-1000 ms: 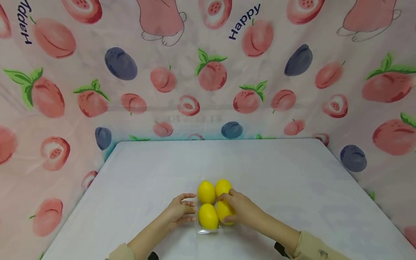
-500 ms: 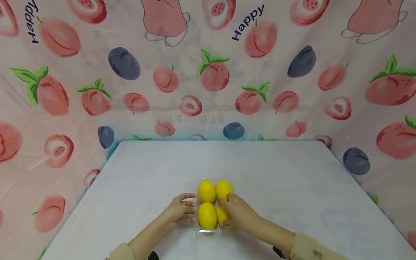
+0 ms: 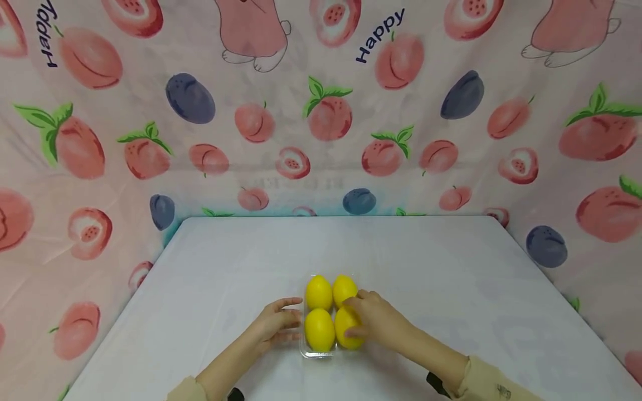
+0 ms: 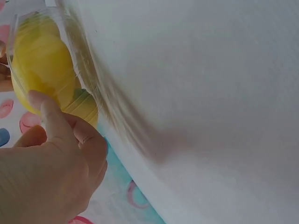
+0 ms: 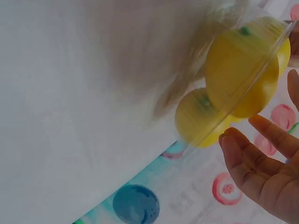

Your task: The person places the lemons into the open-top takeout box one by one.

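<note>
Several yellow lemons sit in two columns in a clear plastic box (image 3: pixel 317 355): a front-left lemon (image 3: pixel 319 330), a back-left lemon (image 3: pixel 318 293), a back-right lemon (image 3: pixel 344 288) and a front-right lemon (image 3: pixel 346 327). My left hand (image 3: pixel 277 324) stands at the box's left wall, fingers loosely bent; in the left wrist view its fingertips (image 4: pixel 37 99) overlap that wall. At the right side, my right hand (image 3: pixel 383 320) partly covers the front-right lemon, thumb and fingers spread about it. The right wrist view shows relaxed fingers (image 5: pixel 233 151) right beside the lemons (image 5: pixel 243 70), not wrapped round them.
The box stands on a white-covered table (image 3: pixel 241 250), near its front middle. Behind and at both sides hangs a pink cloth (image 3: pixel 281 161) printed with peaches and plums. Beige sleeves (image 3: pixel 494 381) cover the forearms.
My right hand has shifted slightly right, uncovering more of the front-right lemon. The box has moved a little, its front-left corner now further left. The left hand stays nearly in place.
</note>
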Available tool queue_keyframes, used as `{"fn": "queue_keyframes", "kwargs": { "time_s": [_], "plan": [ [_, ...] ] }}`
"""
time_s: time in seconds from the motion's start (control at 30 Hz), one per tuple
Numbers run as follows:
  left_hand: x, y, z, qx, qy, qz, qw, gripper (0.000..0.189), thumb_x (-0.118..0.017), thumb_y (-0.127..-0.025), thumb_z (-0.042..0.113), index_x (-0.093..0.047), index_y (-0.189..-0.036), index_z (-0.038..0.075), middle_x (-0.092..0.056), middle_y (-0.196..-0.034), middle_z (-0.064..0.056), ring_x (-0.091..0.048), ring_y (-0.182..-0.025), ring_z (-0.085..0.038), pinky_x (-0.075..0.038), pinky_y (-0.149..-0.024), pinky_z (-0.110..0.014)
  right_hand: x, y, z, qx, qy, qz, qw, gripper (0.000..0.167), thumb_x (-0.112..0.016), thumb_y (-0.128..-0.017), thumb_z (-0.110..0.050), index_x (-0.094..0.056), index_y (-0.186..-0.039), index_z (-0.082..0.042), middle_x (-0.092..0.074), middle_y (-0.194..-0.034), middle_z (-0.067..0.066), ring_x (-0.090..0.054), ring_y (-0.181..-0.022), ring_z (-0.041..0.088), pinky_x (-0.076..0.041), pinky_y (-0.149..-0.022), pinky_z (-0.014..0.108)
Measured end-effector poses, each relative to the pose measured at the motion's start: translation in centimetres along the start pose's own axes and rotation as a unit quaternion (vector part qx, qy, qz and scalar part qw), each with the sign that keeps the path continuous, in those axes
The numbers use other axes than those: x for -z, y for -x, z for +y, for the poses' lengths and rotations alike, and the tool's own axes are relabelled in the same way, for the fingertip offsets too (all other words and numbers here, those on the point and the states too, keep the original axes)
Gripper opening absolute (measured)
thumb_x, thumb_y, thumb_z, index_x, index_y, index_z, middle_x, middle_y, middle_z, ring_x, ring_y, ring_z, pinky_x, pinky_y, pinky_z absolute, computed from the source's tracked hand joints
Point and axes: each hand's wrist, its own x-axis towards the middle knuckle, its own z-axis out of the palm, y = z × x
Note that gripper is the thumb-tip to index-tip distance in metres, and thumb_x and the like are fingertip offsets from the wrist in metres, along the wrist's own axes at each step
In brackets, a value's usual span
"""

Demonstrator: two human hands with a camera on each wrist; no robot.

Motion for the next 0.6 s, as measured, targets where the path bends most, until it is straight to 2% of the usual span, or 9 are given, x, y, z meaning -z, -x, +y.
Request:
{"fn": "queue_keyframes", "kwargs": {
  "time_s": [0.1, 0.17, 0.3, 0.4, 0.47, 0.5, 0.6],
  "plan": [
    [0.2, -0.1, 0.1, -0.004, -0.002, -0.004, 1.0, 0.046, -0.058, -0.089, 0.005, -0.046, -0.133, 0.0, -0.055, -0.099, -0.007, -0.056, -0.082, -0.017, -0.06, -0.073, -0.034, 0.5, 0.3, 0.7, -0.02, -0.027, 0.012, 0.9994, 0.049, -0.077, -0.075, -0.03, -0.063, -0.114, -0.003, -0.062, -0.109, 0.014, -0.058, -0.098, 0.029, -0.052, -0.088, 0.049],
    [0.5, 0.1, 0.1, -0.012, -0.01, -0.009, 0.9998, 0.047, -0.056, -0.089, 0.005, -0.043, -0.134, -0.001, -0.054, -0.099, -0.007, -0.055, -0.082, -0.017, -0.06, -0.072, -0.034, 0.9, 0.6, 1.4, -0.031, -0.045, 0.022, 0.9983, 0.047, -0.075, -0.078, -0.031, -0.063, -0.115, -0.005, -0.063, -0.108, 0.013, -0.059, -0.097, 0.028, -0.054, -0.085, 0.047],
    [0.9, 0.5, -0.3, -0.041, -0.041, -0.013, 0.9982, 0.048, -0.054, -0.089, 0.003, -0.04, -0.135, -0.005, -0.053, -0.096, -0.006, -0.054, -0.081, -0.017, -0.06, -0.069, -0.034, 1.6, 1.4, 3.0, -0.041, -0.055, 0.06, 0.9958, 0.041, -0.071, -0.082, -0.032, -0.064, -0.112, -0.006, -0.065, -0.097, 0.007, -0.057, -0.081, 0.018, -0.053, -0.07, 0.032],
    [1.5, 0.8, -0.3, -0.084, -0.099, -0.016, 0.9914, 0.046, -0.055, -0.091, 0.005, -0.042, -0.134, -0.004, -0.055, -0.097, -0.009, -0.056, -0.081, -0.018, -0.06, -0.067, -0.034, 2.2, 2.2, 4.2, -0.048, -0.048, 0.102, 0.9925, 0.035, -0.069, -0.084, -0.03, -0.065, -0.11, -0.007, -0.064, -0.091, 0.003, -0.052, -0.073, 0.01, -0.049, -0.064, 0.023],
    [2.1, 1.0, 0.1, -0.122, -0.155, -0.008, 0.9804, 0.043, -0.057, -0.091, 0.006, -0.045, -0.131, -0.004, -0.057, -0.099, -0.012, -0.057, -0.08, -0.02, -0.06, -0.065, -0.032, 2.6, 2.7, 4.9, -0.042, -0.048, 0.119, 0.9908, 0.032, -0.068, -0.085, -0.027, -0.066, -0.11, -0.007, -0.064, -0.089, 0.001, -0.05, -0.071, 0.007, -0.048, -0.062, 0.02],
    [2.5, 1.1, 0.3, -0.144, -0.188, 0.001, 0.9716, 0.041, -0.058, -0.091, 0.007, -0.047, -0.13, -0.003, -0.058, -0.099, -0.013, -0.057, -0.08, -0.021, -0.059, -0.064, -0.031, 2.8, 2.8, 5.2, -0.038, -0.048, 0.126, 0.9901, 0.031, -0.068, -0.086, -0.027, -0.066, -0.11, -0.007, -0.064, -0.089, 0.001, -0.05, -0.07, 0.006, -0.048, -0.062, 0.019],
    [3.6, 1.2, 0.9, -0.204, -0.277, 0.05, 0.9374, 0.035, -0.061, -0.089, 0.006, -0.055, -0.124, 0.002, -0.061, -0.097, -0.011, -0.059, -0.078, -0.02, -0.055, -0.061, -0.025, 3.8, 2.7, 5.8, -0.012, -0.05, 0.148, 0.9877, 0.027, -0.067, -0.087, -0.023, -0.066, -0.109, -0.007, -0.064, -0.087, -0.001, -0.051, -0.069, 0.005, -0.049, -0.061, 0.02]
  ]
}}
